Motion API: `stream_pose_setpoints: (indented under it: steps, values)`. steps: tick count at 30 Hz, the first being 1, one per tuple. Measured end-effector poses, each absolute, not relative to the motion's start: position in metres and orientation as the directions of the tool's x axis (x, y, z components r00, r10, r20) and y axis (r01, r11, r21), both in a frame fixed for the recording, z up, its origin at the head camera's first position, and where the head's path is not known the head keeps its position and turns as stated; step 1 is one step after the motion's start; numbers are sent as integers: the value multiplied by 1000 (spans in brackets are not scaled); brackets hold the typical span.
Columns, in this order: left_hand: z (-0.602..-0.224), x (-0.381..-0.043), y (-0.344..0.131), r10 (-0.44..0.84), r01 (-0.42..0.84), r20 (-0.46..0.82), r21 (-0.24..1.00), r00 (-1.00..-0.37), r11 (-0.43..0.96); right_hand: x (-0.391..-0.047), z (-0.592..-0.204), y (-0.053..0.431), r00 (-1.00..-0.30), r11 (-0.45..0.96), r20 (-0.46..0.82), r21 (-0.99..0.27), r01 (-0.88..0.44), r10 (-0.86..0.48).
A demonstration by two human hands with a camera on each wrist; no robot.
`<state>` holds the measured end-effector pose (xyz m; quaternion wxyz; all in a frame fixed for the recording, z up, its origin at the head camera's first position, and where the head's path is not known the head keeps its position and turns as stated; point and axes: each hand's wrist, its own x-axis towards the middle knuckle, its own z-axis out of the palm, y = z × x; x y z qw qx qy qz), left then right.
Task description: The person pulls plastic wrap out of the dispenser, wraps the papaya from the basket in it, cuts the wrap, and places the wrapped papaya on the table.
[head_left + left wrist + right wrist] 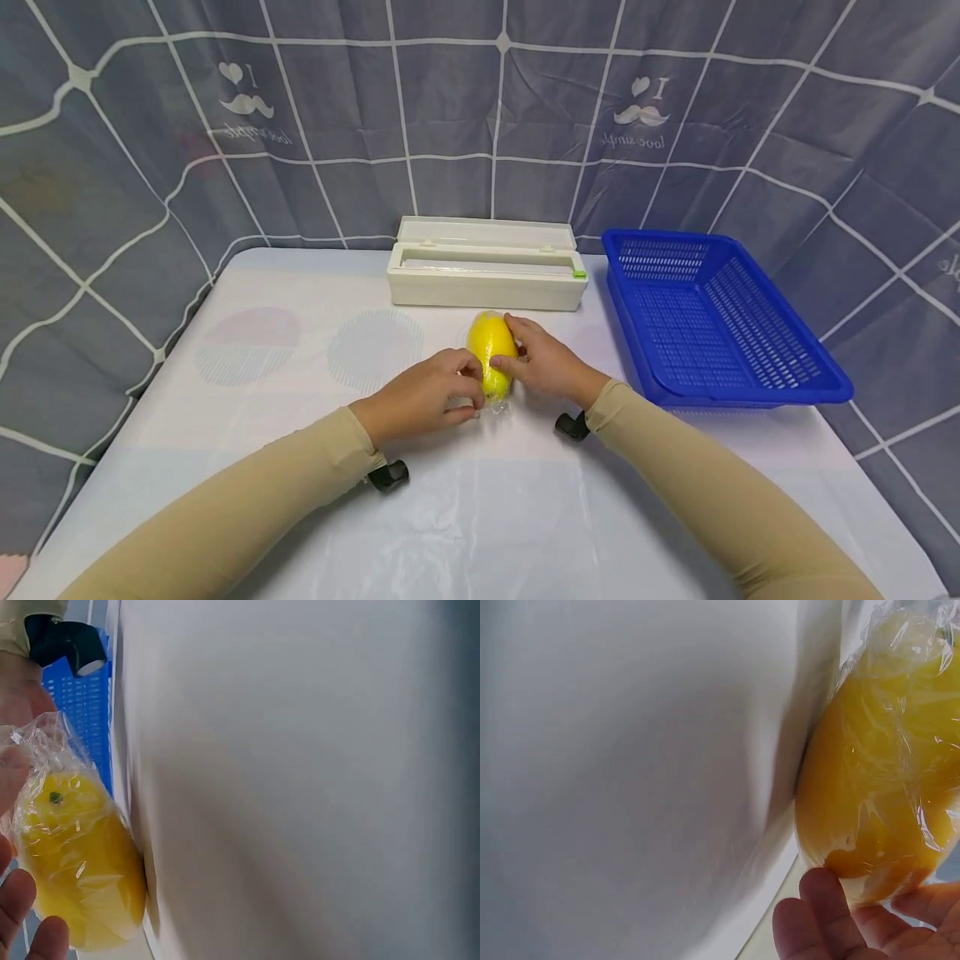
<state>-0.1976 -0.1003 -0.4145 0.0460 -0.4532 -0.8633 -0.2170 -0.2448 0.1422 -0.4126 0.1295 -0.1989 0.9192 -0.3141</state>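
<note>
A yellow oval fruit, wrapped in clear cling film, lies on the table in front of me. My right hand holds it from the right, thumb over its upper side and fingers along its far end. At the near end my left hand has its fingers curled and pinches the loose film between thumb and fingertip. The left wrist view shows a small green stem mark on the fruit and the film bunched up beyond that end. In the right wrist view, fingertips touch the fruit's other end.
Behind the fruit stands a long white cling film box, lid raised, with a roll inside. A blue plastic basket is on the right. A pale patterned cloth covers the table; a grey checked curtain hangs around it.
</note>
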Motion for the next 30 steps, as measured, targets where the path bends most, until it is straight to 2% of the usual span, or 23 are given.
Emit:
stream_pose_setpoints:
  steps: [5,9,14,17,19,22,26,30]
  values:
    - [-414,-200,-99,717,758,284,405,-636,511,-242,-415,142,-890,723,-19,-591,-358,-456]
    - [-415,-202,-97,695,735,292,451,-657,506,-238,-412,146,-887,687,115,-590,-424,-448]
    - [-414,-202,-97,651,696,299,498,-698,517,-229,-406,156,-796,573,271,-574,-585,-541]
    - [-412,-202,-96,609,650,285,536,-740,538,-221,-402,160,-737,519,255,-569,-638,-626]
    - [-411,-202,-96,581,619,274,560,-766,551,-216,-402,159,-721,520,226,-558,-647,-655]
    - [-409,-204,-95,549,586,267,587,-792,559,-210,-403,152,-722,559,214,-504,-659,-658]
    - [-407,-205,-94,526,562,266,616,-808,552,-207,-407,142,-717,603,280,-397,-692,-638]
    - [-406,-205,-93,509,538,258,646,-821,541,-207,-408,136,-727,611,320,-396,-686,-608]
